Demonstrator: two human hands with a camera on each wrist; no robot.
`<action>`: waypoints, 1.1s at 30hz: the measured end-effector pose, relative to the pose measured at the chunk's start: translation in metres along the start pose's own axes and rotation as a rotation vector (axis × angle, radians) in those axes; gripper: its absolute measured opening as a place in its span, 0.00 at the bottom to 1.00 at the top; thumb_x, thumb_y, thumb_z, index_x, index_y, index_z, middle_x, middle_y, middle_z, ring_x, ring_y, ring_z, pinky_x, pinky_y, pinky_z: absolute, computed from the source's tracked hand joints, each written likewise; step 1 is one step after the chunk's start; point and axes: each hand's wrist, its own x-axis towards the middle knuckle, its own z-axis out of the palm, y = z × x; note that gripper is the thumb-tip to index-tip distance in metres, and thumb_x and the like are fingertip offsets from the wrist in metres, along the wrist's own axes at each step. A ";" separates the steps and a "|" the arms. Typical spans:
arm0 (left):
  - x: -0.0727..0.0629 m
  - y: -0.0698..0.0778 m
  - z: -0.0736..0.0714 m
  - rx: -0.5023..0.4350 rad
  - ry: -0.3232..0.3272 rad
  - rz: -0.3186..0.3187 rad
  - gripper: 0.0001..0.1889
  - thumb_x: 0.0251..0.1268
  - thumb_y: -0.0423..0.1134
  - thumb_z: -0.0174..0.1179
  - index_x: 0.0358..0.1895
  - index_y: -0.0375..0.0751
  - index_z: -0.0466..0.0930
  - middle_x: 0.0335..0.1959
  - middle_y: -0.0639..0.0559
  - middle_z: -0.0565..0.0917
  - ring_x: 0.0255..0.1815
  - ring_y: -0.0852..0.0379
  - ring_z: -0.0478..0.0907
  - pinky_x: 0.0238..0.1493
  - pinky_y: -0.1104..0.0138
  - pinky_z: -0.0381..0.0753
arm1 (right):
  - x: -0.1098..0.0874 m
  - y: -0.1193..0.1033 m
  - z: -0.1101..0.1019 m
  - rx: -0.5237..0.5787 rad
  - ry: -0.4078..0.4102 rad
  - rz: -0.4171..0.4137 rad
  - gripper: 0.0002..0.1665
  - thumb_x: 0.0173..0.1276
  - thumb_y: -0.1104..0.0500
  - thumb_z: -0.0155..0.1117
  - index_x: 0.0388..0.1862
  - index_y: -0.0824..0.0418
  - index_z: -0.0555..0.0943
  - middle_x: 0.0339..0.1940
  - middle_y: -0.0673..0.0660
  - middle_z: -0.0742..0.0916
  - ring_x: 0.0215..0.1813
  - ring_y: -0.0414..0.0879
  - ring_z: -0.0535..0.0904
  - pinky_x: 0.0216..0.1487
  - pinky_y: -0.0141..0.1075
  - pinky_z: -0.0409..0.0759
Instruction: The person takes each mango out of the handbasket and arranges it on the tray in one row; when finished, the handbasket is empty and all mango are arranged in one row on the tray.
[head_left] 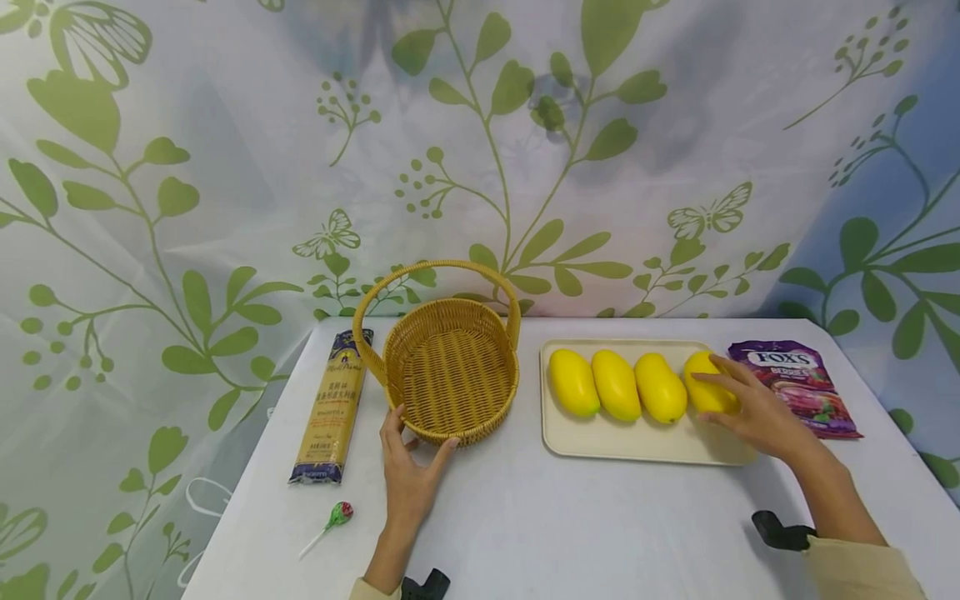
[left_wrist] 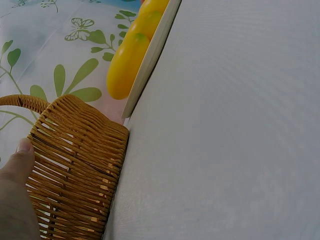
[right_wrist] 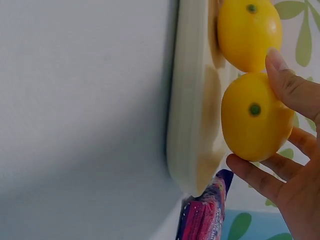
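In the head view my right hand [head_left: 750, 410] grips the rightmost yellow mango [head_left: 705, 383] on the cream tray [head_left: 622, 450]. The right wrist view shows the thumb on one side of this mango [right_wrist: 255, 117] and the fingers curled along the other, its green-dotted end facing the camera. Three more mangoes [head_left: 615, 385] lie in a row to its left. My left hand [head_left: 411, 479] touches the near side of the round wicker basket [head_left: 453, 375], fingers spread along its outer wall. Its thumb rests close to the rim of the basket [left_wrist: 80, 165] in the left wrist view.
A long pasta packet [head_left: 330, 408] lies left of the basket, and a lollipop [head_left: 339, 514] in a green and red wrapper is nearer the front. The purple Fox's candy bag [head_left: 798, 387] lies right of the tray. Behind the white table hangs a leaf-patterned curtain [head_left: 525, 167].
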 end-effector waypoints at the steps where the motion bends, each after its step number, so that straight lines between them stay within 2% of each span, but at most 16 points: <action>1: 0.000 0.000 0.000 0.000 -0.002 0.001 0.50 0.52 0.50 0.74 0.75 0.46 0.52 0.71 0.39 0.62 0.68 0.44 0.66 0.53 0.54 0.81 | 0.000 0.000 0.001 0.001 -0.011 0.009 0.33 0.60 0.56 0.73 0.63 0.63 0.76 0.75 0.72 0.59 0.71 0.77 0.52 0.56 0.78 0.59; 7: 0.001 0.002 0.000 -0.003 0.001 0.010 0.51 0.51 0.49 0.75 0.75 0.46 0.53 0.71 0.39 0.63 0.67 0.42 0.67 0.53 0.53 0.81 | -0.002 0.000 0.005 -0.016 -0.053 0.036 0.33 0.60 0.57 0.73 0.65 0.61 0.76 0.76 0.71 0.58 0.73 0.77 0.50 0.55 0.78 0.59; 17: 0.001 0.002 0.001 0.001 0.003 0.018 0.50 0.52 0.49 0.75 0.75 0.46 0.53 0.70 0.39 0.63 0.66 0.42 0.68 0.52 0.54 0.81 | -0.003 -0.004 0.003 -0.021 -0.093 0.026 0.36 0.62 0.55 0.72 0.68 0.61 0.72 0.78 0.70 0.56 0.73 0.78 0.50 0.57 0.78 0.57; 26: 0.002 0.001 0.001 0.009 0.009 0.047 0.50 0.52 0.48 0.75 0.75 0.46 0.53 0.69 0.38 0.64 0.65 0.41 0.68 0.50 0.51 0.82 | -0.003 -0.003 0.004 -0.015 -0.066 -0.013 0.36 0.61 0.55 0.72 0.67 0.63 0.72 0.77 0.72 0.58 0.72 0.78 0.51 0.58 0.78 0.57; 33: 0.000 0.002 0.002 0.021 0.001 0.022 0.50 0.53 0.50 0.74 0.76 0.44 0.52 0.72 0.39 0.62 0.68 0.42 0.66 0.53 0.52 0.81 | -0.007 -0.002 0.002 -0.043 -0.019 -0.054 0.35 0.60 0.55 0.73 0.65 0.63 0.74 0.76 0.72 0.60 0.71 0.78 0.54 0.56 0.77 0.59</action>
